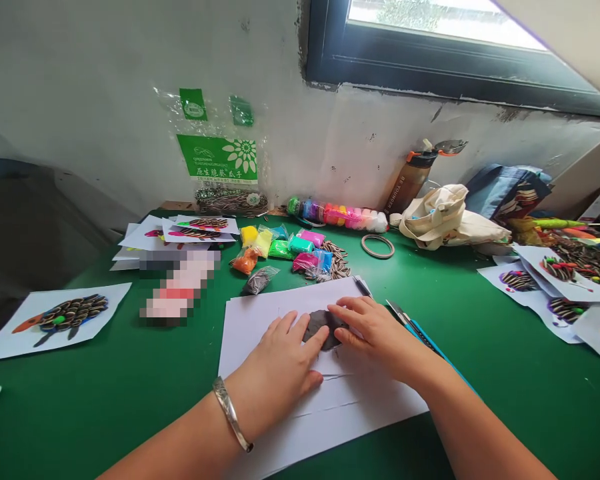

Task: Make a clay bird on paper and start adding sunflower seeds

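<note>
A flat, dark grey patch of modelling clay (325, 329) lies on white paper (253, 320) in front of me. My left hand (287, 350), with a silver bangle at the wrist, rests on the paper, its fingers spread and touching the clay's left side. From the right, my right hand (370, 331) lays its outstretched fingers on the clay's right edge. Thin drawn lines show on the paper around the clay. Beyond the fingers sits a packet of grey clay (261, 280). Close to my right forearm lie a utility knife (415, 327) and a pen (363, 287).
Packets of coloured clay (281, 249) and loose sunflower seeds (338, 260) lie behind the paper, near a tape roll (377, 247). A seed bag (225, 170) leans on the wall. Seed pictures lie left (70, 317) and right (567, 303). A bottle (411, 180) stands beside a cloth bag (437, 213).
</note>
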`<state>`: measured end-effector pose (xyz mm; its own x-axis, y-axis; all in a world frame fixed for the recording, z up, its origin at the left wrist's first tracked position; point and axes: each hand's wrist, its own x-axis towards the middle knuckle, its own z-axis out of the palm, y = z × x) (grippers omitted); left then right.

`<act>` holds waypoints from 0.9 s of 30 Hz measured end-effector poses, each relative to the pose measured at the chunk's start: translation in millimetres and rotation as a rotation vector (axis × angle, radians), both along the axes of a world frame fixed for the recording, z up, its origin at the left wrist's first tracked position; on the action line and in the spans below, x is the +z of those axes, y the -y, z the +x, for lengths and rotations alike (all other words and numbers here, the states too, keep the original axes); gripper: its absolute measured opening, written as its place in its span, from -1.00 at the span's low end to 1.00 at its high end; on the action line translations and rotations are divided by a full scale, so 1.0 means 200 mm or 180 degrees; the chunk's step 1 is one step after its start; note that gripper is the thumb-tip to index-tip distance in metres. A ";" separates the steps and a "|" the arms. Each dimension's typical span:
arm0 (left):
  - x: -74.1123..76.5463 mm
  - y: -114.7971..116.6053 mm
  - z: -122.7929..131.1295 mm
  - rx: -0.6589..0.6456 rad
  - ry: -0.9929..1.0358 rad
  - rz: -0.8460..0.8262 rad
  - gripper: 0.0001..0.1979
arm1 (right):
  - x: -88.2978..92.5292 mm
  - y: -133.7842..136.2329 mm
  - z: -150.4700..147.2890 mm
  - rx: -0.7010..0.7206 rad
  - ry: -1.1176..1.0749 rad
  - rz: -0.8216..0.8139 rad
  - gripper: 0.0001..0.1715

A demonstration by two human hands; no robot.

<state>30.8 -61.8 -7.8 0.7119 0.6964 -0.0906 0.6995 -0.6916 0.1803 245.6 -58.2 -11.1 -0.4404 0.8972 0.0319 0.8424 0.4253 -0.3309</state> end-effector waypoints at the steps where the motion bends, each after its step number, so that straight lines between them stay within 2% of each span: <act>1: 0.00 0.00 0.00 0.0005 -0.0015 0.0021 -0.40 | 0.00 0.00 0.00 0.0010 -0.0002 -0.0015 -0.59; 11: 0.01 -0.02 -0.01 0.0069 0.0147 0.0004 -0.49 | 0.01 0.02 0.04 -0.0008 -0.0097 -0.0226 -0.39; 22: 0.05 -0.03 -0.04 0.0139 0.0062 -0.0147 -0.51 | 0.00 0.02 -0.05 0.0042 0.0064 -0.0048 -0.35; 27: 0.06 -0.03 -0.04 0.0189 0.0074 -0.0179 -0.54 | 0.00 0.02 -0.02 0.0084 -0.0057 -0.0128 -0.33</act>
